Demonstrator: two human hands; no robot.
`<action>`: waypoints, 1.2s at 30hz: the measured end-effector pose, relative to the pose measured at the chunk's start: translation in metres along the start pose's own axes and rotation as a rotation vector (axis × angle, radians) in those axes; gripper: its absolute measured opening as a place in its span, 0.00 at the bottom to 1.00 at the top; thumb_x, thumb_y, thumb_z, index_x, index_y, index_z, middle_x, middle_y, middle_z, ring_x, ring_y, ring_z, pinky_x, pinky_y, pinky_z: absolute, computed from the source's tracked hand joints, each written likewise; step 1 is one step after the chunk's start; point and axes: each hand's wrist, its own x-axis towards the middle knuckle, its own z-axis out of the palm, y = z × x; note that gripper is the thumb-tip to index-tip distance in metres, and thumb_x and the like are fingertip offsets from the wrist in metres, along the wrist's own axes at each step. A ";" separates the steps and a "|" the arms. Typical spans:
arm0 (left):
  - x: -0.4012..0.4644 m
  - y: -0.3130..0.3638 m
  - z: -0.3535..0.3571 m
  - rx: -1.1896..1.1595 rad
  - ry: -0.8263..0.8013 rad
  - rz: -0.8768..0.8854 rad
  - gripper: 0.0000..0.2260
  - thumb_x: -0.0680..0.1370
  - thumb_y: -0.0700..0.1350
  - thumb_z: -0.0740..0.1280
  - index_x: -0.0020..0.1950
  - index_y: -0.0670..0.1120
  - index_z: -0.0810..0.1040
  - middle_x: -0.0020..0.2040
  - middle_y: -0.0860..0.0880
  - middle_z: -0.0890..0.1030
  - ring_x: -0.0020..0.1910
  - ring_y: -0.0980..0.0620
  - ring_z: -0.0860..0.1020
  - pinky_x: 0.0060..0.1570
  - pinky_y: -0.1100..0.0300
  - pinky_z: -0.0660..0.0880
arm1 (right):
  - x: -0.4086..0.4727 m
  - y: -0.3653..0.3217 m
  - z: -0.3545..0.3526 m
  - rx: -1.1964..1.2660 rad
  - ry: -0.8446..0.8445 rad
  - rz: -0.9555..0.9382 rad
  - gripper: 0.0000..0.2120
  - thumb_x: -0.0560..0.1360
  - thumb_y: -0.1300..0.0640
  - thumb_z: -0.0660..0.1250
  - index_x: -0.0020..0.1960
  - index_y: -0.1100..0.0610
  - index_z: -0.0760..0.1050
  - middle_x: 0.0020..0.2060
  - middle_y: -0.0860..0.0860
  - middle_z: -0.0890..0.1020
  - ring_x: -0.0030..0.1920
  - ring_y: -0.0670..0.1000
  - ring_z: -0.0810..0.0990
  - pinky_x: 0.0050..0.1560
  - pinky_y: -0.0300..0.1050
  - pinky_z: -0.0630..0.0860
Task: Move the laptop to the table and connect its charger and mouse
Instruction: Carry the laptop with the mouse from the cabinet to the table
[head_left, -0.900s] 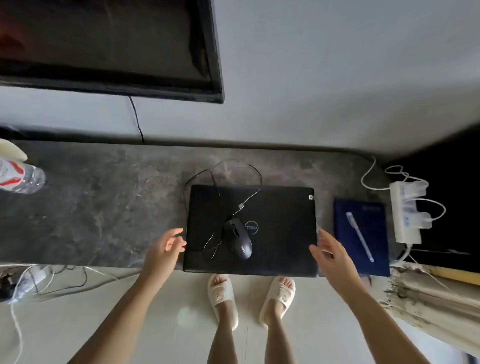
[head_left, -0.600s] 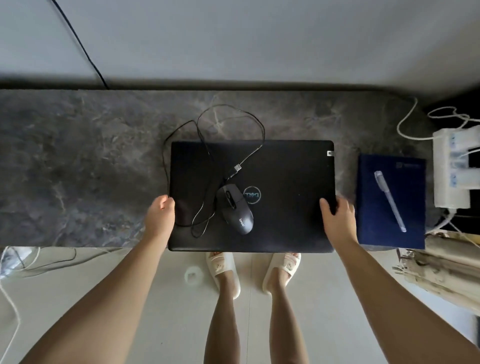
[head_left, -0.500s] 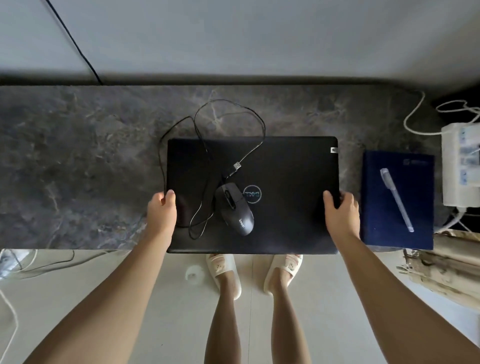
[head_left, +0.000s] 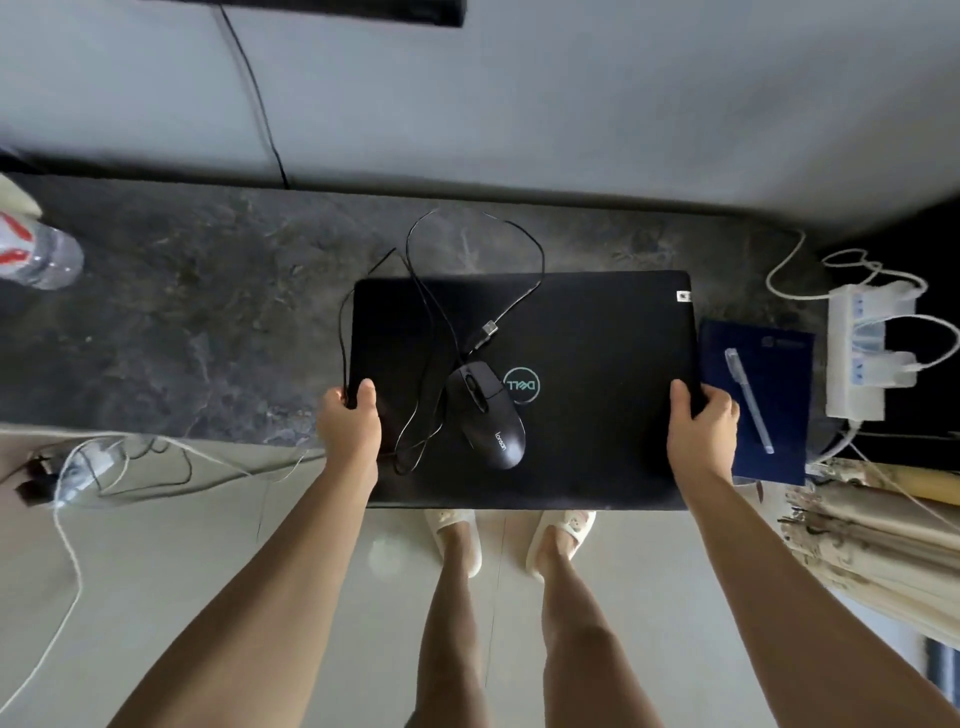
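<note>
Lifted since earlier, the closed Dell laptop (head_left: 571, 338) now overhangs the marble counter (head_left: 182, 322) edge, long axis sideways. Left hand (head_left: 349, 423) and right hand (head_left: 701, 423) grip its ends; a Lenovo mouse (head_left: 488, 415) rides on its lid.

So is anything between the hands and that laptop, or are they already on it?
Nothing visible is between them. The left hand and right hand grip the laptop by its side edges. The mouse and its loose cable lie on the lid and could slide when it moves.
</note>
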 end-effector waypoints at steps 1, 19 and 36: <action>-0.014 0.003 -0.014 -0.006 0.007 -0.015 0.20 0.78 0.50 0.60 0.64 0.38 0.66 0.63 0.37 0.73 0.60 0.39 0.72 0.56 0.50 0.68 | -0.010 -0.006 -0.013 -0.001 -0.009 -0.022 0.26 0.76 0.44 0.57 0.66 0.59 0.64 0.66 0.58 0.69 0.62 0.60 0.71 0.61 0.57 0.69; -0.289 -0.181 -0.232 -0.627 0.612 -0.328 0.17 0.75 0.50 0.62 0.60 0.41 0.70 0.55 0.40 0.76 0.53 0.39 0.75 0.54 0.45 0.75 | -0.221 -0.073 -0.078 -0.242 -0.542 -0.829 0.25 0.74 0.40 0.57 0.58 0.60 0.71 0.55 0.57 0.75 0.51 0.59 0.77 0.54 0.57 0.76; -0.525 -0.544 -0.492 -0.705 1.255 -0.714 0.15 0.76 0.48 0.62 0.57 0.39 0.71 0.58 0.35 0.74 0.56 0.35 0.72 0.58 0.42 0.70 | -0.685 0.101 0.039 -0.400 -1.165 -1.373 0.21 0.75 0.44 0.57 0.55 0.60 0.73 0.50 0.60 0.78 0.48 0.60 0.77 0.52 0.56 0.76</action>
